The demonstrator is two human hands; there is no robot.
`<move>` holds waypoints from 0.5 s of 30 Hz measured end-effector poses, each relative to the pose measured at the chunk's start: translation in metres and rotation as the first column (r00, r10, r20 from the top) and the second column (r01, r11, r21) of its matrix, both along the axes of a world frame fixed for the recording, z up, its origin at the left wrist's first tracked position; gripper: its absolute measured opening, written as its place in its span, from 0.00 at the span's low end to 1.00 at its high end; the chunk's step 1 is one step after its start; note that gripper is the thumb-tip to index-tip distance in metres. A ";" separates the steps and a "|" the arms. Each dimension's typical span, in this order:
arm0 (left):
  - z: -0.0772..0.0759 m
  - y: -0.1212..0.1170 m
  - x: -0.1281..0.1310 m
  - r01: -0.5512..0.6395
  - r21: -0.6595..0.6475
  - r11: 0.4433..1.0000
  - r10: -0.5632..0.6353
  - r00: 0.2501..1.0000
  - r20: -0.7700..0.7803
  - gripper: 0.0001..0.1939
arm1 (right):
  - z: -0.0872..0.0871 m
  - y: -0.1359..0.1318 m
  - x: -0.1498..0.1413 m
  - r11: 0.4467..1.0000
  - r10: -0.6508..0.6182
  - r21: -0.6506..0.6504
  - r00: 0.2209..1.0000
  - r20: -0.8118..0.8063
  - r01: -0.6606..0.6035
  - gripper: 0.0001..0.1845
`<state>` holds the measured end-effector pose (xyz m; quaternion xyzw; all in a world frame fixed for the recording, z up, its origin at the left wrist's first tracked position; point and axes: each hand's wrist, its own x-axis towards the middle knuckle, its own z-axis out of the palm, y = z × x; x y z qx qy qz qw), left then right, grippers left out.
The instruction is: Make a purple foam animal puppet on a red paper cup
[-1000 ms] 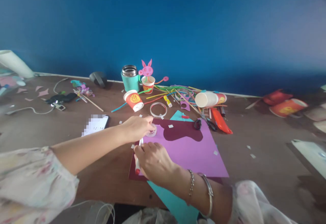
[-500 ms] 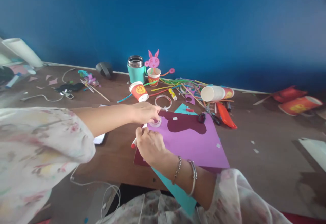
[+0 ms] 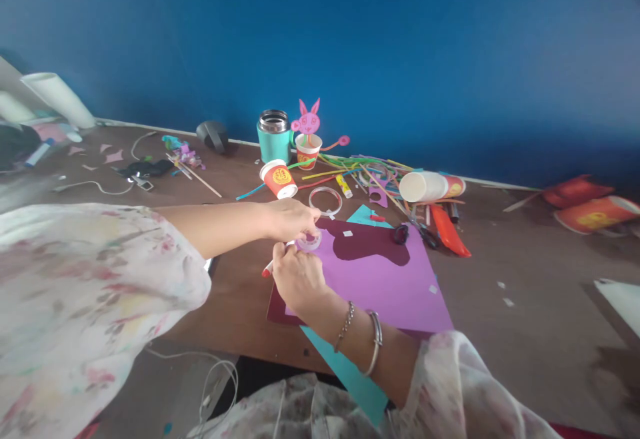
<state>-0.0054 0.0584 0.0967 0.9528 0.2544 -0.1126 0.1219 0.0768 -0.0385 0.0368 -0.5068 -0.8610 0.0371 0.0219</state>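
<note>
My left hand is closed, fingers pointing down, at the upper left corner of a purple sheet of paper. Its fingertips pinch the rim of a clear roll of tape. Just below it, my right hand is curled with the knuckles up. A white marker with a red end sticks out on the left side of that hand; the fingers around it are mostly hidden. Under the purple sheet lies a dark maroon sheet, showing through a wavy cut-out.
Scissors, a red pouch and a glue stick lie beyond the paper. Behind are a tipped paper cup, a teal mug, a pink rabbit figure in a cup and several pipe cleaners. A blue wall closes the back.
The view has shifted slightly, so the table things sit a little further right. My right hand and the marker have moved slightly up; the left hand stays at the tape roll.
</note>
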 end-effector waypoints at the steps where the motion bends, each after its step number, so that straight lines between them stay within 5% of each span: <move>1: 0.000 0.000 0.000 0.000 0.003 1.000 0.000 1.000 0.001 0.10 | 0.000 0.000 0.000 1.000 -0.001 -0.003 1.000 0.002 0.001 0.09; 15: -0.006 0.002 -0.002 0.042 0.089 0.995 -0.038 0.998 -0.046 0.11 | 0.004 -0.003 0.006 0.996 -0.025 -0.088 1.000 -0.006 0.024 0.08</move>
